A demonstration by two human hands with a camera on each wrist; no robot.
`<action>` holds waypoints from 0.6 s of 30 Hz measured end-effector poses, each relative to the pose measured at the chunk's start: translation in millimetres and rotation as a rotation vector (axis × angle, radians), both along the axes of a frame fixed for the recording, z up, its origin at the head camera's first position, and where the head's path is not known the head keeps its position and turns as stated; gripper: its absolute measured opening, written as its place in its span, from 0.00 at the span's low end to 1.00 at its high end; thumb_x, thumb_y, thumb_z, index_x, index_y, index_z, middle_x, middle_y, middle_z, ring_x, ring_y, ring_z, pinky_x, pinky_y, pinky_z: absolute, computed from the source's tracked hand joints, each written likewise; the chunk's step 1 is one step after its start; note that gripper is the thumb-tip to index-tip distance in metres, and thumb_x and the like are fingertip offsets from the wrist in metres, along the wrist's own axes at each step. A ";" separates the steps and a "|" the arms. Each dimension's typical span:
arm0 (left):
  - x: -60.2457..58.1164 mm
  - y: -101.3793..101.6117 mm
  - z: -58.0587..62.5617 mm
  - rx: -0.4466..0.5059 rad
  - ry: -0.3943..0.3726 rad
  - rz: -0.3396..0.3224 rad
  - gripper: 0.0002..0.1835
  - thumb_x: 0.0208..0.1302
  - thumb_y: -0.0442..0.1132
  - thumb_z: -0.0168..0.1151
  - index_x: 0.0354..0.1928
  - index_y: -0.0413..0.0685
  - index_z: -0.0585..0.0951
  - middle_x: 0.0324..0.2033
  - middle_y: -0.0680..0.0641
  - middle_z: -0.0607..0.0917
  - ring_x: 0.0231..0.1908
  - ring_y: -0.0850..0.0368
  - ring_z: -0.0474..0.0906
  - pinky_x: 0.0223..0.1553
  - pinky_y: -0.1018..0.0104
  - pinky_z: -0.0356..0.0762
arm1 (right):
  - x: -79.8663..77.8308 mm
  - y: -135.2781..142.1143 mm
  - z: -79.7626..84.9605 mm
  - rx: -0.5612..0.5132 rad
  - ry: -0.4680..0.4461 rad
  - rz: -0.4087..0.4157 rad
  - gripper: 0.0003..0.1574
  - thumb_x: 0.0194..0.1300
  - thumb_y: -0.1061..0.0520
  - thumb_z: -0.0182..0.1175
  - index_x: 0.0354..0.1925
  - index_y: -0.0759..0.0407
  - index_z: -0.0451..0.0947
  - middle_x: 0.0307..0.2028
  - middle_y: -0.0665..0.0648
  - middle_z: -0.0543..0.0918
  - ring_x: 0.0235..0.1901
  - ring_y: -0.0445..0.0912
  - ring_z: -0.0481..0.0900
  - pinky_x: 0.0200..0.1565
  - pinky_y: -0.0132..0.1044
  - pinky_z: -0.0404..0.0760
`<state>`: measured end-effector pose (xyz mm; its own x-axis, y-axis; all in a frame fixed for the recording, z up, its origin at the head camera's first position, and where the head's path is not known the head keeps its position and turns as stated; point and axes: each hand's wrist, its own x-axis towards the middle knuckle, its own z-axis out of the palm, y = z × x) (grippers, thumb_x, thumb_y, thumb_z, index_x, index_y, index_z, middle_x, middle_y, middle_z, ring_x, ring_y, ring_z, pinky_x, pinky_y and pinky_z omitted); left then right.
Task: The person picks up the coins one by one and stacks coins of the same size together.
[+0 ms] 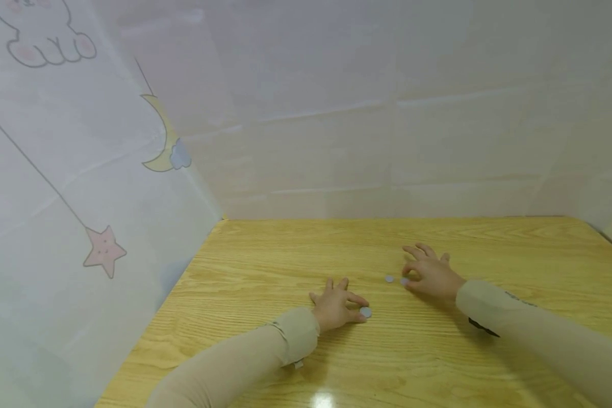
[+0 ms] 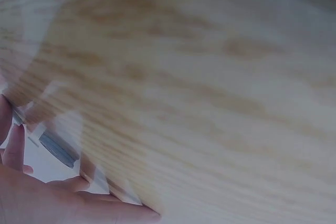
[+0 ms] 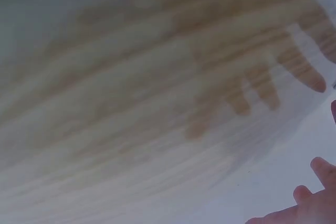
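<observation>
My left hand point(image 1: 335, 307) is low over the table, its thumb and index finger pinching the edge of a round silver coin point(image 1: 365, 312). The other fingers are spread. Farther off to the right, my right hand point(image 1: 432, 276) pinches another small coin point(image 1: 404, 281) between thumb and index finger, partly covered by them. A third coin point(image 1: 390, 279) lies flat on the wood just left of it. In the left wrist view a grey, ribbed-edged piece point(image 2: 58, 149) shows near the fingers; which coin it is, I cannot tell. The right wrist view catches only some right fingers point(image 3: 320, 182).
The wooden table point(image 1: 265, 249) has its back edge against a pale hanging cloth point(image 1: 306, 158). Another printed cloth point(image 1: 102, 170), with a moon and star, borders the left side. A glare spot point(image 1: 322, 399) shines near the front.
</observation>
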<state>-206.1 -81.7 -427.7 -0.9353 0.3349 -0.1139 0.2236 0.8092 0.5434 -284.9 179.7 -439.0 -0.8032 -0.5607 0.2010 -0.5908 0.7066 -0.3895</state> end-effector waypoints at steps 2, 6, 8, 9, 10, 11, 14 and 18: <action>0.0 0.2 0.1 -0.005 0.001 0.003 0.18 0.53 0.49 0.72 0.47 0.58 0.87 0.70 0.35 0.62 0.69 0.24 0.46 0.53 0.16 0.41 | -1.8 1.5 -1.0 -0.007 -0.017 0.007 0.04 0.59 0.55 0.69 0.32 0.52 0.83 0.66 0.75 0.62 0.66 0.76 0.47 0.43 0.88 0.39; 0.8 0.6 2.0 -0.010 0.000 0.004 0.18 0.53 0.49 0.72 0.47 0.58 0.87 0.70 0.35 0.62 0.69 0.24 0.46 0.53 0.16 0.42 | -5.0 2.9 -1.4 -0.015 -0.050 0.022 0.04 0.59 0.56 0.69 0.34 0.53 0.84 0.66 0.76 0.61 0.66 0.76 0.45 0.43 0.88 0.37; 1.5 0.6 2.8 -0.010 0.001 0.005 0.18 0.53 0.49 0.72 0.47 0.58 0.87 0.70 0.35 0.62 0.69 0.24 0.46 0.53 0.16 0.42 | -6.1 3.0 -1.2 -0.017 -0.064 0.025 0.04 0.59 0.56 0.69 0.34 0.53 0.85 0.66 0.76 0.61 0.66 0.76 0.44 0.43 0.88 0.36; 1.8 0.5 3.1 -0.010 0.001 0.006 0.18 0.53 0.49 0.72 0.47 0.58 0.87 0.70 0.35 0.62 0.69 0.25 0.46 0.53 0.16 0.42 | -6.7 3.0 -1.3 -0.017 -0.069 0.025 0.03 0.59 0.56 0.69 0.33 0.53 0.85 0.66 0.76 0.61 0.66 0.76 0.44 0.43 0.88 0.36; 2.1 0.4 3.5 -0.009 0.001 0.006 0.18 0.53 0.49 0.72 0.47 0.58 0.87 0.70 0.35 0.62 0.69 0.25 0.46 0.53 0.16 0.42 | -6.9 2.9 -1.2 -0.016 -0.074 0.024 0.03 0.59 0.56 0.69 0.33 0.53 0.85 0.66 0.76 0.60 0.66 0.76 0.44 0.43 0.88 0.35; 2.3 0.2 3.3 -0.008 0.000 0.007 0.18 0.53 0.49 0.72 0.47 0.58 0.87 0.70 0.35 0.62 0.69 0.25 0.46 0.53 0.16 0.42 | -7.2 2.9 -1.1 -0.015 -0.077 0.023 0.02 0.59 0.56 0.69 0.33 0.52 0.85 0.66 0.76 0.60 0.66 0.76 0.44 0.43 0.88 0.35; 1.8 -0.1 2.7 -0.002 -0.005 0.007 0.17 0.53 0.48 0.72 0.47 0.57 0.87 0.70 0.35 0.61 0.69 0.25 0.46 0.53 0.16 0.41 | -7.5 2.4 -0.2 -0.015 -0.083 0.022 0.02 0.58 0.57 0.70 0.32 0.51 0.84 0.67 0.76 0.60 0.66 0.76 0.44 0.43 0.88 0.36; -0.6 -0.6 0.8 -0.003 0.003 0.003 0.17 0.53 0.49 0.72 0.47 0.58 0.87 0.70 0.35 0.62 0.69 0.24 0.46 0.53 0.16 0.41 | -7.8 1.4 1.8 -0.014 -0.082 0.028 0.03 0.58 0.57 0.70 0.31 0.50 0.84 0.67 0.74 0.60 0.66 0.77 0.44 0.43 0.88 0.36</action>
<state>-206.7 -82.3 -427.0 -0.9368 0.3316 -0.1119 0.2227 0.8114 0.5405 -292.8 181.1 -437.2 -0.8012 -0.5810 0.1431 -0.5761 0.6844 -0.4469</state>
